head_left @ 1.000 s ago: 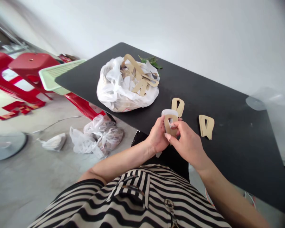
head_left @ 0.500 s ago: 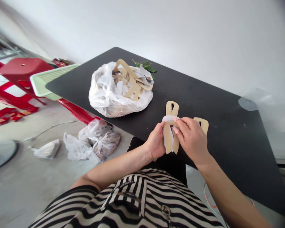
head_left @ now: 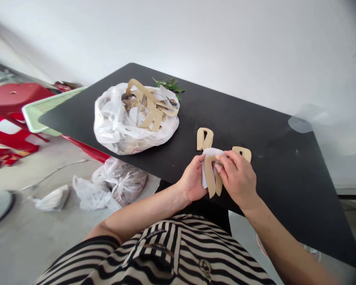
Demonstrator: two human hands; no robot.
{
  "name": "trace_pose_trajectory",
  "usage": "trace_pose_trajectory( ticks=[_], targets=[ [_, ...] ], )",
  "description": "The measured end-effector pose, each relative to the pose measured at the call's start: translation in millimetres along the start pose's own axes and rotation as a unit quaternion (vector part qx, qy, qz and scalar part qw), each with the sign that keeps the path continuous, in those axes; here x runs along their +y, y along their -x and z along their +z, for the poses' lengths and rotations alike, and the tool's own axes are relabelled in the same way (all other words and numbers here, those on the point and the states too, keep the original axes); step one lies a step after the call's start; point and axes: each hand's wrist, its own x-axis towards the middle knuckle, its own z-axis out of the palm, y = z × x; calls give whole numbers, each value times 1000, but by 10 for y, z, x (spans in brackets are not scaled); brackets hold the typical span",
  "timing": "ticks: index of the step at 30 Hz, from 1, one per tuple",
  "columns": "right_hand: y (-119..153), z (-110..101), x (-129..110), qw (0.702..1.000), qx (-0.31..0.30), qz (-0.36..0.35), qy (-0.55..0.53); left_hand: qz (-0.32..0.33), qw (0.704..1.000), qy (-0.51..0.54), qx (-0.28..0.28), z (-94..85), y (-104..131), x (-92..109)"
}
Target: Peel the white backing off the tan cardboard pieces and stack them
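Between my hands is a tan U-shaped paper piece (head_left: 210, 176), its two legs pointing toward me. A white paper layer (head_left: 213, 152) shows behind it, along the top and left edge. My left hand (head_left: 194, 178) grips the left side, thumb near the upper edge. My right hand (head_left: 237, 176) pinches the upper right part with thumb and fingers; the exact contact is partly hidden. Just beyond the hands, a tan looped piece (head_left: 200, 139) lies on the table, and another tan looped piece (head_left: 246, 153) lies past my right hand.
A white plastic bag (head_left: 114, 136) full of tan and white pieces stands on the black table (head_left: 273, 134). Green leaves (head_left: 169, 84) lie behind it. Left are a pale green basket (head_left: 32, 114), a red stool (head_left: 19, 95) and plastic bags (head_left: 123, 180) on the floor.
The held piece has moved slightly toward me, away from the looped piece behind it. More white layer shows at its top. The view has shifted, sliding the table items left.
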Motion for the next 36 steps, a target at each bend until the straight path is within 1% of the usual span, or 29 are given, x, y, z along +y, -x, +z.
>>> trace_pose_trajectory(
  ticks=[4,8,10,12,13,15,16,18,20,21,23,25,28,29,31,33,34,36],
  targets=[
    [7,3,52,999,-27,31,-22,8,999,-17,34,18,-64,-49],
    [1,-8,81,995,-25,69,-66,-23,998,-14,55,22,-110,-81],
    [0,-52,101,990,-19,89,-111,-31,998,-22,58,15,-129,-85],
    [4,-136,149,977,-40,118,-175,-32,996,-40,68,8,-148,-82],
    [7,-188,195,964,-67,140,-214,-33,996,-49,74,6,-156,-80],
    [9,-297,347,926,-129,200,-293,-30,994,-60,81,13,-170,-72],
    [5,-343,457,902,-153,231,-329,-26,994,-64,81,20,-173,-67],
    [-19,-396,730,857,-181,288,-387,-17,994,-74,75,40,-171,-52],
    [-65,-380,1031,823,-197,331,-418,-12,993,-91,71,55,-158,-32],
    [-93,-344,1173,812,-205,346,-423,-11,992,-100,71,59,-150,-21],
    [-148,-230,1413,803,-215,367,-418,-9,991,-109,74,59,-135,1],
    [-186,-85,1588,805,-224,372,-405,-7,991,-108,79,53,-127,18],
    [-206,116,1756,822,-240,349,-381,-7,992,-97,77,39,-128,33],
    [-210,164,1790,833,-245,336,-365,-9,993,-92,73,34,-129,38],
    [-224,212,1807,872,-243,302,-299,-12,995,-80,63,22,-131,48],
    [-253,176,1714,919,-212,263,-203,-11,996,-72,58,7,-129,61],
    [-268,125,1614,939,-185,242,-162,-7,996,-70,56,0,-126,66],
    [-287,-19,1302,962,-128,206,-126,5,996,-69,51,-13,-120,70]
  ],
)
